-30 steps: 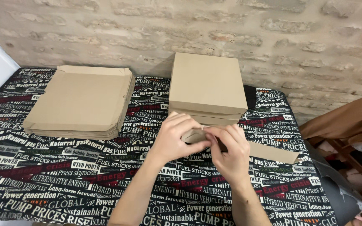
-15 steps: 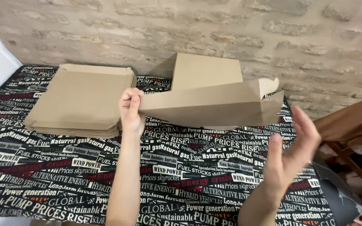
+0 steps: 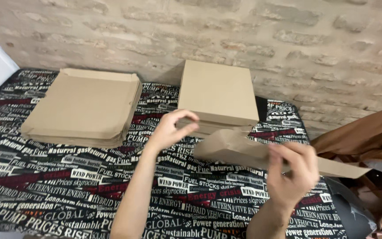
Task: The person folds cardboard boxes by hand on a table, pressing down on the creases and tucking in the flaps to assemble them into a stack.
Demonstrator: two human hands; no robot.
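Right now the right hand [image 3: 293, 170] pinches a folded cardboard piece [image 3: 244, 148], fingers closed on it partway along its length. That piece is held just above the counter [image 3: 67, 186], in front of the closed box stack [image 3: 219, 95]. Its long axis runs side to side, from near the stack's front edge out past the counter's right end. The left hand [image 3: 171, 128] hovers empty, fingers loosely curled and half spread, just left of the cardboard piece's near end and apart from it. So the right hand has the piece; the left is nearest its free left end. A pile of flat cardboard blanks [image 3: 85, 108] lies well left of the stack. Hard to tell whether the piece is touching the stack. The right hand hides part of it.
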